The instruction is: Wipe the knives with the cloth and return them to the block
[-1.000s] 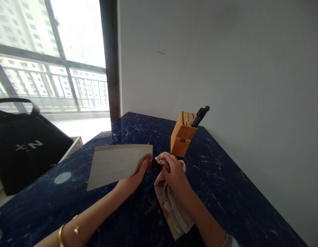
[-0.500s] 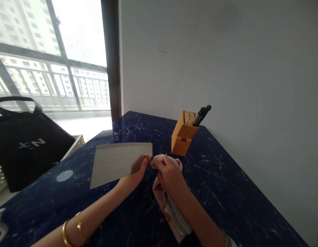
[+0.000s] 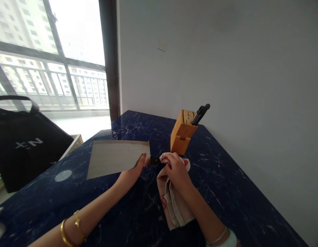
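Observation:
A wide-bladed cleaver (image 3: pixel 115 158) lies flat on the dark blue marble table (image 3: pixel 226 192). My left hand (image 3: pixel 133 171) grips the blade's near corner by the handle, fingertips on the steel. Just right of it, a short black piece of the cleaver's handle (image 3: pixel 154 160) shows. My right hand (image 3: pixel 175 169) is closed round a beige cloth with red marks (image 3: pixel 174 209), which is wrapped over the remainder of the handle. The cloth's loose end trails toward me under my right wrist.
A wooden knife block (image 3: pixel 182 132) with a black-handled knife (image 3: pixel 200 114) in it stands behind my hands near the wall. A black tote bag (image 3: pixel 22 144) and a white crate (image 3: pixel 76 141) sit off the table's left edge. A pale round spot (image 3: pixel 63 175) marks the tabletop.
My right hand and the cloth slid left over the handle to the blade, then back right, baring the black handle end. My left hand kept its hold on the blade.

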Demonstrator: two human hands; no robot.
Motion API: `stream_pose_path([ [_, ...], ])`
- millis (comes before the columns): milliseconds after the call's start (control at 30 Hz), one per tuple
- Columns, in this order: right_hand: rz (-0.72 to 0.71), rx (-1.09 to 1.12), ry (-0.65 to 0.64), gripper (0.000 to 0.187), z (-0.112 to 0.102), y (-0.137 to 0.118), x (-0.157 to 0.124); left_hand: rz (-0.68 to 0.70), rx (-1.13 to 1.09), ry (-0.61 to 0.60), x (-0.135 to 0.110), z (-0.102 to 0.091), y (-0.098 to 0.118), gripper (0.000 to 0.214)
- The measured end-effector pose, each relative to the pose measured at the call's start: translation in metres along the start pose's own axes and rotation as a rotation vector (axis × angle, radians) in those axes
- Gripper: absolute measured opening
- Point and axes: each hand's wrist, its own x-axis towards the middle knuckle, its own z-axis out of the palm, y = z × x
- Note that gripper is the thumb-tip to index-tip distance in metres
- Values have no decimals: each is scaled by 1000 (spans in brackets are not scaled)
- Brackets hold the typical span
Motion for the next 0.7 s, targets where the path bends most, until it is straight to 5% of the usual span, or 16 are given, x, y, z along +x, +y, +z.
stream_pose_path([
  [167,-64,111,-25,39,4,-3,-1,7,-19,-49,1,2,-1,39],
  [367,18,83,8,37,3,5,1,-20,-4,-32,1,3,-5,42],
  [567,-97,184,-53,40,-1,-9,-3,-15,-32,-79,1,5,-7,43],
  [700,-18,112,-24,39,2,1,0,-2,-31,-29,1,5,-5,41],
])
